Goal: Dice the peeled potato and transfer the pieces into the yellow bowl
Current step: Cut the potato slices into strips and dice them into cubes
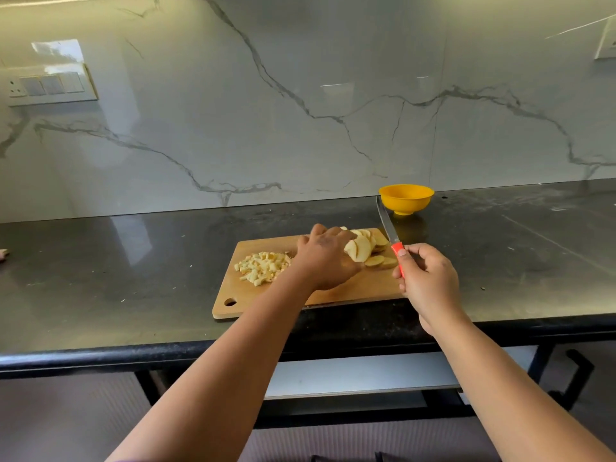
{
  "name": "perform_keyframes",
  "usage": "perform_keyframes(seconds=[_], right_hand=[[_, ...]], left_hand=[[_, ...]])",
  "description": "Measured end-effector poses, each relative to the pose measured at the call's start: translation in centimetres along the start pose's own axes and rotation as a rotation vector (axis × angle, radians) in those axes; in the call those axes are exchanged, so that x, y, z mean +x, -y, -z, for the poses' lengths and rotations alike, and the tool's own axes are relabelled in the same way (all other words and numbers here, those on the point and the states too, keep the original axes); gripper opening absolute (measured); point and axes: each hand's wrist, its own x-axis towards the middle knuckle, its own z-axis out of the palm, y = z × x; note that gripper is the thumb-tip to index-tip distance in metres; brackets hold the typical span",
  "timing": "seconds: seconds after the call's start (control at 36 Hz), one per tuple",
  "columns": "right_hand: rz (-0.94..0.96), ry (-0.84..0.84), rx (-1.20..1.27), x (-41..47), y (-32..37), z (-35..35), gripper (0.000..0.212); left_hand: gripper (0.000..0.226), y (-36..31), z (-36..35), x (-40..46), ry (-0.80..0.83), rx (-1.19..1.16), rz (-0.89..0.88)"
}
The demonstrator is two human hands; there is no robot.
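A rectangular light-brown wooden cutting board [333,291] with a hanging hole at its near-left corner is shown lying on the dark, glossy stone table [133,278], close to the table's front edge. On the left part of the board a heap of small pale-yellow diced potato pieces [261,267] is seen. On the far right part of the board a fanned stack of pale-yellow peeled potato slices [365,246] is seen, with a few slices lying flat at its near side. The left hand [325,258] is laid palm-down over the left end of the slices, its fingers curled round them; the fingertips are hidden behind the hand and the slices. The right hand [428,283] is held at the right edge of the board, with its fingers and thumb pinched on the orange handle of a narrow steel-bladed knife [386,221]. The blade is raised and pointed away from the person, toward the wall, clear of the slices. A small round yellow plastic bowl [406,198] is shown standing upright on the table beyond the board's far right corner, near the grey-veined white marble wall [300,95]; its inside cannot be seen. A white switch panel [50,85] is mounted on the wall at the left.
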Motion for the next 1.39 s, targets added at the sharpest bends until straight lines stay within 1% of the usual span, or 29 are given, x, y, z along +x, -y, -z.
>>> perform_keyframes(seconds=[0.06,0.08,0.25,0.36,0.5,0.56,0.61,0.67,0.72,0.78,0.83,0.89,1.0,1.19,1.28,1.39], right_hand=[[-0.021,0.008,0.025,0.0,0.0,0.0,0.017],[-0.021,0.011,0.026,0.0,0.0,0.1,0.017],[0.014,0.006,-0.026,0.0,0.0,0.1,0.016],[0.033,0.004,-0.062,0.0,-0.1,0.1,0.017],[0.041,0.002,-0.074,-0.1,0.1,0.1,0.016],[0.047,0.004,-0.08,-0.1,0.0,0.0,0.016],[0.051,0.005,-0.081,-0.2,0.0,0.1,0.016],[0.05,0.009,-0.081,-0.2,0.1,0.0,0.016],[0.055,0.015,-0.086,-0.2,0.1,0.0,0.016],[0.062,0.017,-0.084,-0.3,0.1,0.0,0.017],[0.068,0.015,-0.086,-0.4,0.1,0.0,0.017],[0.07,0.015,-0.089,-0.4,0.1,0.0,0.016],[0.066,0.018,-0.095,-0.4,0.2,0.1,0.016],[0.078,0.02,-0.111,-0.4,0.1,0.0,0.016],[0.08,0.024,-0.104,-0.4,0.1,0.0,0.016],[0.088,0.022,-0.108,-0.4,0.0,0.0,0.016]], left_hand=[[0.081,-0.4,-0.2,1.4,0.085,0.017,-0.011],[0.083,-0.4,-0.3,2.0,0.089,0.022,-0.01],[0.072,0.2,-0.4,4.1,0.045,0.03,-0.038],[0.067,0.1,-0.6,4.7,0.023,-0.009,-0.045],[0.067,0.3,-1.0,4.9,-0.038,-0.053,-0.059],[0.065,0.5,-1.2,4.8,-0.095,-0.11,-0.067],[0.063,0.7,-1.4,4.8,-0.198,-0.232,-0.08],[0.061,0.6,-1.3,4.5,-0.281,-0.468,-0.048],[0.058,0.2,-1.2,4.0,-0.293,-0.763,0.034],[0.052,-0.1,-1.2,3.7,-0.284,-0.984,0.111],[0.043,-0.1,-1.4,3.7,-0.297,-1.135,0.157],[0.037,-0.1,-1.4,3.7,-0.313,-1.221,0.187],[0.045,0.0,-1.7,3.9,-0.303,-1.178,0.178],[0.05,0.3,-2.4,3.6,-0.327,-1.101,0.186],[0.046,0.2,-2.4,3.6,-0.287,-1.099,0.192],[0.042,-0.2,-2.5,3.5,-0.276,-1.062,0.19]])
